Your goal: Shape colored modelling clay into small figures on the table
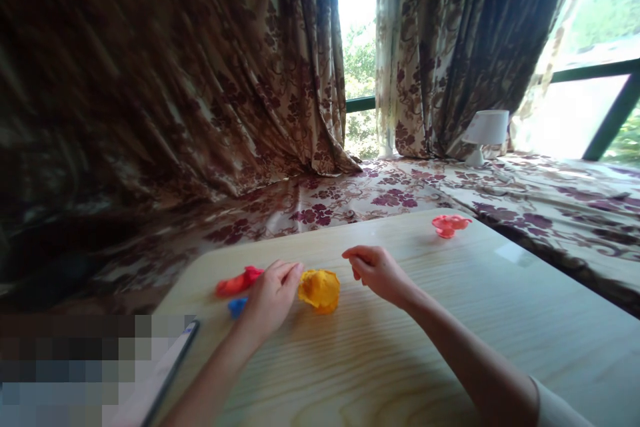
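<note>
A crinkled yellow piece [320, 288], cupped like a bowl or flower and perhaps of modelling clay, is above or on the table between my two hands. My left hand [274, 295] is closed, thumb against fingers, with its fingertips at the piece's left edge. To the right of it, apart from it, my right hand [376, 272] is curled in with the forefinger pointing left; I cannot make out anything in its fingers. Partly behind my left hand lie a red and orange lump [239, 281] and a blue lump [237, 307].
The pale wood-grain table [425, 360] bears a coral-pink ruffled piece [449, 225] near its far right corner. At the lower left is a flat screen-like device [160, 380], beside a blurred-out patch. Beyond stand a white lamp [485, 130] on floral cloth and floral curtains [250, 80].
</note>
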The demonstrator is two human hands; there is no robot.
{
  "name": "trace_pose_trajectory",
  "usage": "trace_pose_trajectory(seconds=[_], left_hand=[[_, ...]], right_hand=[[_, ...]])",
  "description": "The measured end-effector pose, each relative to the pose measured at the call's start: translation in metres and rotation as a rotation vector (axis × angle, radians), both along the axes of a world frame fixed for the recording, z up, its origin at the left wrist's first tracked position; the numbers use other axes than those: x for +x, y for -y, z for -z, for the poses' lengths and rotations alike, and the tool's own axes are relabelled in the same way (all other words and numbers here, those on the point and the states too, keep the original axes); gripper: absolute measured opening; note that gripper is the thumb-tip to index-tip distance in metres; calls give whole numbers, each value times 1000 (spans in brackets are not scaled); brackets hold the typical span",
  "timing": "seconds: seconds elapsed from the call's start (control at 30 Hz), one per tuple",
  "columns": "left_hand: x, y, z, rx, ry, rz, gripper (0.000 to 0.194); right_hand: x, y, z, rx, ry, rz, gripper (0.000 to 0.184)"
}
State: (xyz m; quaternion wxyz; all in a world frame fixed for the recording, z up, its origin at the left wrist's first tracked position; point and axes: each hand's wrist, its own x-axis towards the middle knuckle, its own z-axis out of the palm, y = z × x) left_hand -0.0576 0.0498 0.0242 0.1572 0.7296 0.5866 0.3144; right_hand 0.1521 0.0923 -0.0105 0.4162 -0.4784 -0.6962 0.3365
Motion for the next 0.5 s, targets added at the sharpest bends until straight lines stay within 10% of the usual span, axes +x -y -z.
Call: trace_pose_trajectory(seconds=[0.5], left_hand=[[-27,17,26,8,14,-72,24]], right_hand=[[-19,9,-30,209,160,-182,26]])
